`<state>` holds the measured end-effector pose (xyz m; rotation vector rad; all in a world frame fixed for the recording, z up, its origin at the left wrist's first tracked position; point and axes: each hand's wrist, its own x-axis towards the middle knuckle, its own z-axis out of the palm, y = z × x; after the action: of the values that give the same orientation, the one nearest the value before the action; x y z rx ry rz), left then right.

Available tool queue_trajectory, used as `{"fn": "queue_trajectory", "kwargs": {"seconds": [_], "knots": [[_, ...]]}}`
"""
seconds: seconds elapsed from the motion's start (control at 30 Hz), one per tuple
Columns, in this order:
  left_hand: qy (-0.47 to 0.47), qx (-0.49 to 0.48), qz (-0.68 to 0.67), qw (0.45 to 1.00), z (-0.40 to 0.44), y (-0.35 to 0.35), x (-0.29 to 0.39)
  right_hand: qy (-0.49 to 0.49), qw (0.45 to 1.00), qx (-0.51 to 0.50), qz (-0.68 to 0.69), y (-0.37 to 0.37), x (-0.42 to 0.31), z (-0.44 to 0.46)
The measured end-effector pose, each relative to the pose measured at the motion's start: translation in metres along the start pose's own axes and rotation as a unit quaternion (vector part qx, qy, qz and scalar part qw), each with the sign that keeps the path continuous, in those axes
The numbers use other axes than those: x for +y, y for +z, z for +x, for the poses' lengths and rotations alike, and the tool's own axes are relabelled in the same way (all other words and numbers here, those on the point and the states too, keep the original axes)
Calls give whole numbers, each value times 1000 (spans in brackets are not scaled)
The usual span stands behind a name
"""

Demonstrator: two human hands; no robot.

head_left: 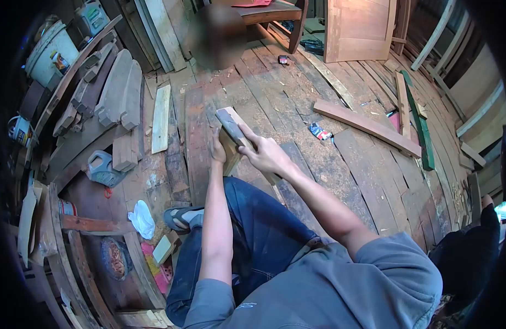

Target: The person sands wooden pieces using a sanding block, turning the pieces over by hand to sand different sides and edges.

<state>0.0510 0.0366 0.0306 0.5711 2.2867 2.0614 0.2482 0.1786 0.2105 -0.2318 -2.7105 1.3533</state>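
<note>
A wooden piece (231, 122) with a dark upper edge is held between my hands, over my bent knee. My left hand (218, 148) presses its palm and fingers along the left side of the wood. My right hand (264, 154) grips the right side, its fingers over the dark edge. The wood's lower part runs down behind my right hand toward my jeans (258, 219).
Stacked boards (118, 90) and a jug (105, 169) are at the left. A brown beam (368, 127), a green strip (423, 131) and a small packet (320, 131) lie on the plank floor (340, 181). Another person (467, 247) is at the lower right.
</note>
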Motion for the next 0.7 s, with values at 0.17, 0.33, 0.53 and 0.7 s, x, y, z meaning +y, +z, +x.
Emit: {"fn": "queue_trajectory", "kwargs": {"seconds": [0.17,0.33,0.53,0.7], "knots": [[24,4,72,997,-5,0,-3,5,1000,-13,-4,-10,-2,-30],[14,3,118,993,-15,1,8,50,997,-49,10,-26,-4,-93],[-1,-45,-128,991,29,-9,-99,0,1000,-19,11,-14,13,-44],[-94,-107,-327,934,31,-11,-88,-9,1000,3,-4,-7,2,-6]]}}
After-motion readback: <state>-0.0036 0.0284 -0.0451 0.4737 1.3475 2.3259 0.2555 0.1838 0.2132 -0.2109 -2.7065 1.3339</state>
